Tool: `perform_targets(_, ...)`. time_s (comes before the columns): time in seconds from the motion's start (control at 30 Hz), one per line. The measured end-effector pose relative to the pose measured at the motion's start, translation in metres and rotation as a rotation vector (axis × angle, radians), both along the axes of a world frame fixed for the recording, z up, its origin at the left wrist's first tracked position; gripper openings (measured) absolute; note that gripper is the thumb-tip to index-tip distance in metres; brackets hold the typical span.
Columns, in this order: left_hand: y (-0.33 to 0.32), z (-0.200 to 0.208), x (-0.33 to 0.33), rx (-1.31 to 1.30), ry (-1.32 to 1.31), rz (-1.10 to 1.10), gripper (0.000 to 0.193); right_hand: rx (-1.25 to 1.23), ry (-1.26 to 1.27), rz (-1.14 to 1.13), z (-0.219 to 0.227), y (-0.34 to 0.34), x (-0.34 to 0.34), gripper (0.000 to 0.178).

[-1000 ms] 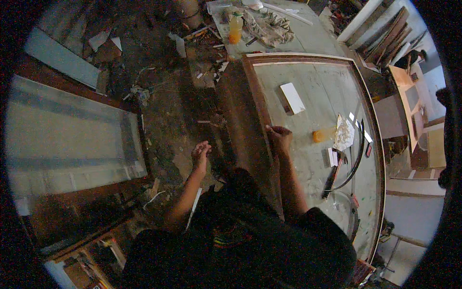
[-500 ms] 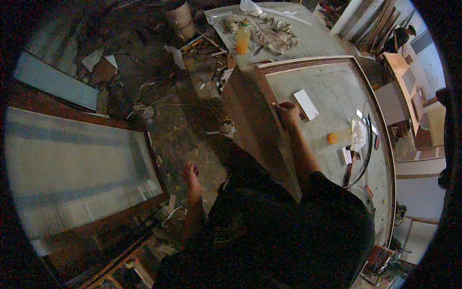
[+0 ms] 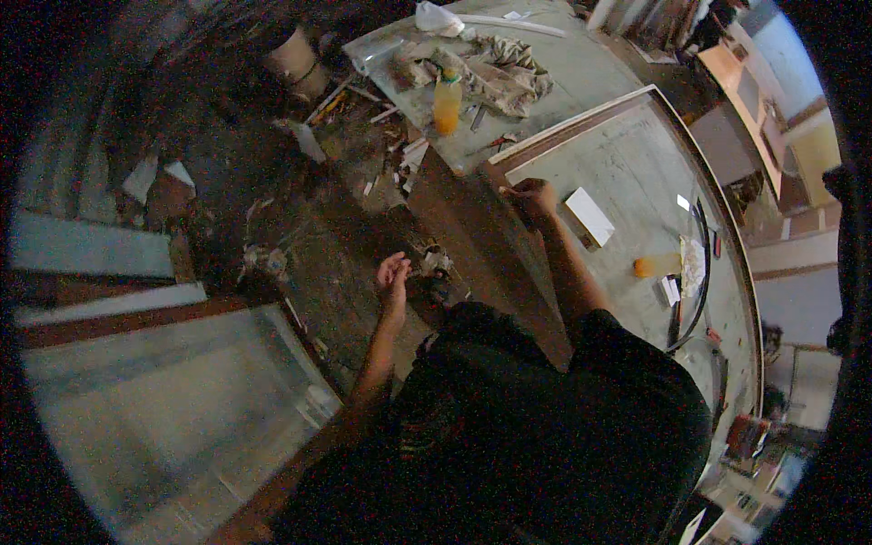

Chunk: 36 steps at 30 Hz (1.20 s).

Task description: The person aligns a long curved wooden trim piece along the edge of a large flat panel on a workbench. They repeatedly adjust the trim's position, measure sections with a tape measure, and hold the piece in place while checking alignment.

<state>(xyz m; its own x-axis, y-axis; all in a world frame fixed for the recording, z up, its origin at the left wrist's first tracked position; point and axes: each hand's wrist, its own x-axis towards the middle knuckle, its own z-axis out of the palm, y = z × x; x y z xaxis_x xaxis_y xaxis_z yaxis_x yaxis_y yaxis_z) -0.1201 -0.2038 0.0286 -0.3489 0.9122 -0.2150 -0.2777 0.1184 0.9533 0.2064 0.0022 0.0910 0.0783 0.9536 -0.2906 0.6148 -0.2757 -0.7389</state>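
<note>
My right hand is at the left side of a large brown wooden frame, near its far left corner. Its fingers are curled, and whatever they may hold is hidden. A white block lies just right of that hand on the pale panel inside the frame. My left hand hangs over the floor, left of the brown board side below the frame. Its fingers are loosely bent and apart, holding nothing.
A bottle of orange drink stands beside a crumpled cloth at the table's far end; another orange bottle lies near a black hose. A glazed panel lies at left. Scraps and a bucket are on the littered floor.
The view has turned and shifted. My left hand has risen and moved right, toward the board side. My right hand has slid along the frame's left side toward its far corner.
</note>
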Motion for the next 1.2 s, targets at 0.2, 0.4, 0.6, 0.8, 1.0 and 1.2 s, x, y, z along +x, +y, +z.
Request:
perform_targets(0.2,0.133,0.008,0.033,0.083,0.162,-0.379,0.038,0.017,0.256,-0.16,0.025,0.013,-0.037,0.04)
perform_targets(0.4,0.252,-0.01,0.113,0.356,0.002,-0.578,0.044,0.297,0.264,-0.208,-0.02,0.032,-0.043,0.044)
perform_targets(0.6,0.262,-0.017,0.111,0.455,0.365,-0.59,0.037,0.281,-0.117,-0.362,-0.055,0.021,-0.067,0.043)
perform_targets(0.8,0.275,-0.023,0.077,0.497,0.801,-0.88,0.039,0.218,-0.007,-0.358,-0.05,0.007,-0.089,0.043)
perform_targets(1.0,0.278,0.009,0.043,0.819,1.038,-0.926,0.031,0.471,-0.583,-0.193,-0.06,0.001,-0.122,0.023)
perform_targets(1.2,0.308,0.033,0.053,1.088,1.241,-0.97,0.034,0.514,-0.894,-0.277,-0.055,0.0,-0.144,0.023)
